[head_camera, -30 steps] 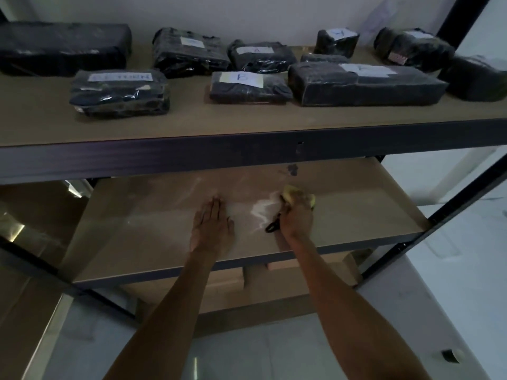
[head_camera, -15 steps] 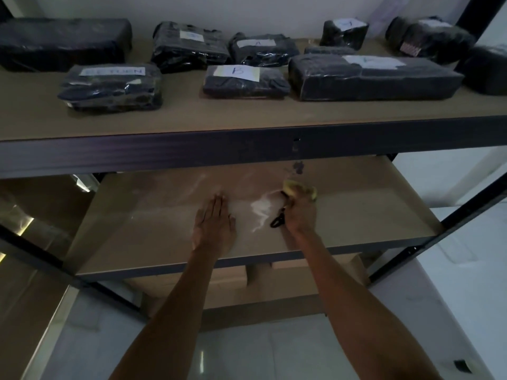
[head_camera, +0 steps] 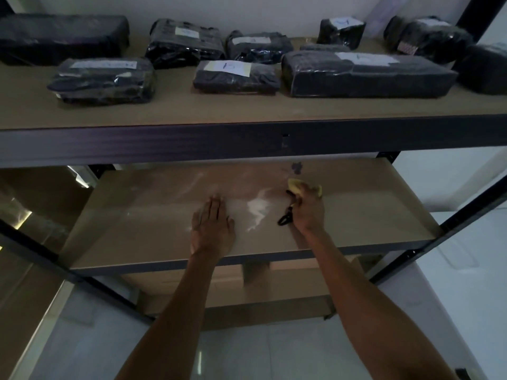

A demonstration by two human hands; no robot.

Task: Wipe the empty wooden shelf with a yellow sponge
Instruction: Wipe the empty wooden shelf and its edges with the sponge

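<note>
sponge [head_camera: 299, 185] sits clamped in the curled fingers of my right hand [head_camera: 308, 212], on the wooden shelf [head_camera: 378, 215] just right of a white smear [head_camera: 258, 208]. it looks soft and light, so i'd grip over its top. left hand [head_camera: 212, 229] lies flat, fingers straight.

I am looking at the wooden shelf [head_camera: 137, 220], the middle level of a dark metal rack. Its brown board is bare except for a white smear [head_camera: 258, 208] near the centre and a small dark spot [head_camera: 297, 167] further back. The left hand [head_camera: 212, 226] lies flat on the board just left of the smear. The right hand [head_camera: 308, 211] presses a yellow sponge [head_camera: 295, 186] onto it on the other side, with a black strap [head_camera: 285, 218] beside it. The upper shelf [head_camera: 247, 108] carries dark wrapped parcels [head_camera: 367, 74] with white labels.
</note>
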